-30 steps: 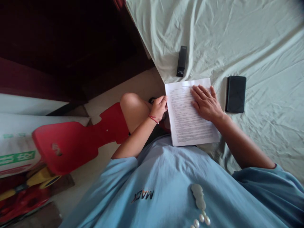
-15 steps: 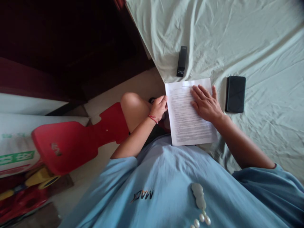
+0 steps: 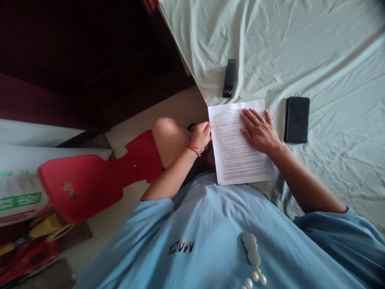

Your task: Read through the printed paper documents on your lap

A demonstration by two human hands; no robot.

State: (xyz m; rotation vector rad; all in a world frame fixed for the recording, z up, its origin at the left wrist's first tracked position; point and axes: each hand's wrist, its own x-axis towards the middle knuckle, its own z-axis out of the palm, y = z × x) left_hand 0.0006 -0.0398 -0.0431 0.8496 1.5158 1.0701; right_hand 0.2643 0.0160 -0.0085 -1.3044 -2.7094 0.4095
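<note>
White printed paper sheets (image 3: 234, 160) lie at the corner of the cloth-covered surface, close to my body; I cannot tell how many are stacked. My left hand (image 3: 201, 135), with a red string on its wrist, pinches their left edge between thumb and fingers. Flat on the upper right part of the page rests my right hand (image 3: 260, 130), fingers stretched out. Just beyond the top edge of the paper is a black stapler (image 3: 229, 78). A black phone-like device (image 3: 297, 119) lies to the right of my right hand.
A wrinkled pale green cloth (image 3: 300, 48) covers the surface ahead and to the right. To my left stands a red plastic chair (image 3: 87, 182), with a white printed bag (image 3: 21, 180) and a red and yellow object (image 3: 45, 230) beyond it. Dark furniture (image 3: 90, 52) fills the upper left.
Almost nothing differs. Both hands keep their places on the paper, and the view has shifted very slightly.
</note>
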